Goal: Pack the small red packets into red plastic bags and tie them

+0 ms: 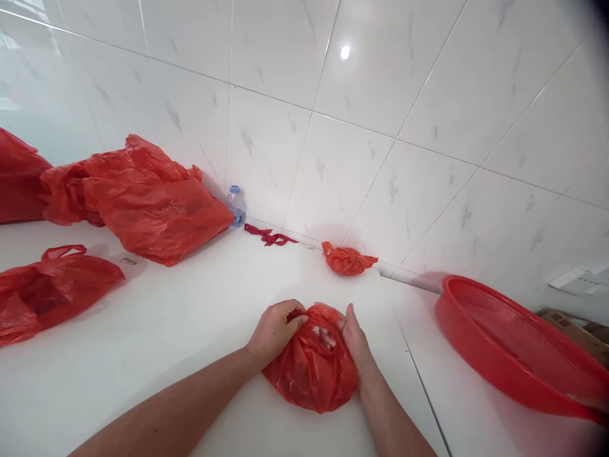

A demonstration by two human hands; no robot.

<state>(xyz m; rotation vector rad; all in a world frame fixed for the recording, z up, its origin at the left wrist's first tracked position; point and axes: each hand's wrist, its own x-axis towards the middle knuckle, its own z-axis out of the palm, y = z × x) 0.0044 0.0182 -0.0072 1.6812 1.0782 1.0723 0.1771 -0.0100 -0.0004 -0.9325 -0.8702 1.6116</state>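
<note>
Red plastic bag (309, 377) is sitting btwn both hands, low centre, apparently resting on the white tabletop (200, 311). L hand (278, 327) is pinching the bag's gathered rim, thumb against fingers. R hand (356, 346) is cupping the opposite side, thumb standing up, some fingers showing in the bag's opening; can't tell how tightly it's gripping.

Main risk, IMO: thin film is looking easy to tear if the hands are pulling apart too hard, or if a nail is catching the rim. Loose R grip could also be letting that side slip & the mouth fold in.

Bag's looking rounded, squat, crinkled, shiny & semi-see-through, w/ darker patches low down; contents unclear.

Further out, a small orange-red bundle (349, 261) is lying near the tiled wall (266, 146), w/ a dark red ribbon (269, 236) & a blue-capped bottle (235, 206) to its left. Big crumpled red bag (162, 206) is slumping beside the bottle; a flatter looped-handle bag (61, 289) is lying far L. Red plastic basket (476, 346) is standing far R.
</note>
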